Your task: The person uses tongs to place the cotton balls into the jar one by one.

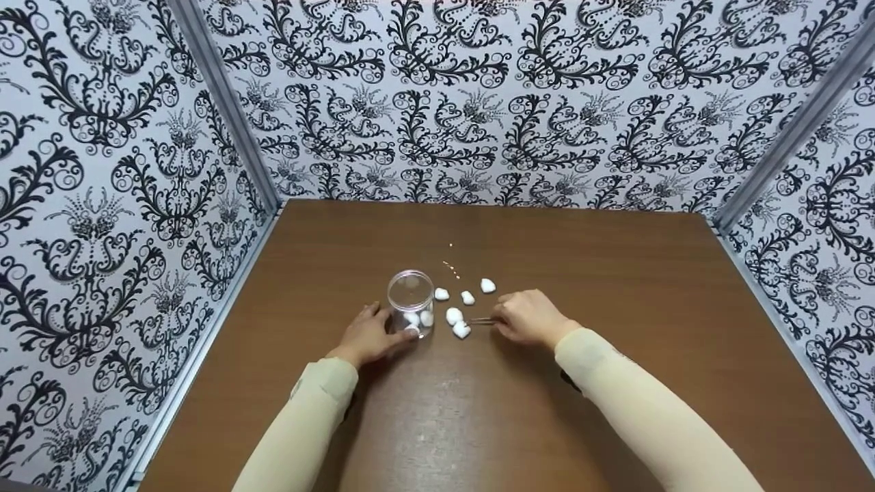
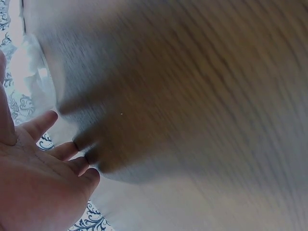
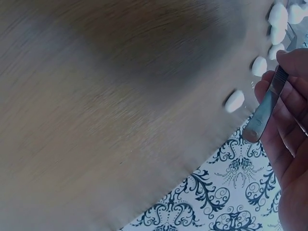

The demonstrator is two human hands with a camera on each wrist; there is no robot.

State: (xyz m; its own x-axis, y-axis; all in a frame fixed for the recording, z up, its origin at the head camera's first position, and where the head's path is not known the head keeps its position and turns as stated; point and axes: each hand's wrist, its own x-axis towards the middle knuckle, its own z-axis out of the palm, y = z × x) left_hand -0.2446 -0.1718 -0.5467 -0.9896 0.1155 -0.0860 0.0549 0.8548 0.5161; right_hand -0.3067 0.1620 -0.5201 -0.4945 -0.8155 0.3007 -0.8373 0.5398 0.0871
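Note:
A clear jar (image 1: 411, 294) with several white cotton balls inside stands left of centre in the head view. My left hand (image 1: 369, 335) is at its near left side, thumb across the lower front and fingers along the left. In the left wrist view, the other fingertips rest on the table. My right hand (image 1: 530, 318) pinches metal tweezers (image 3: 265, 108) between thumb and fingers, their rounded end toward the palm side. The tweezers' tips reach left to a cotton ball (image 1: 461, 330), which lies against another cotton ball (image 1: 454, 316).
Loose cotton balls lie right of the jar, including one far cotton ball (image 1: 487, 285). Small light specks (image 1: 451, 269) dot the brown wooden table (image 1: 581, 246) beyond them. Patterned walls (image 1: 451, 102) with grey metal posts enclose the table at the back and sides.

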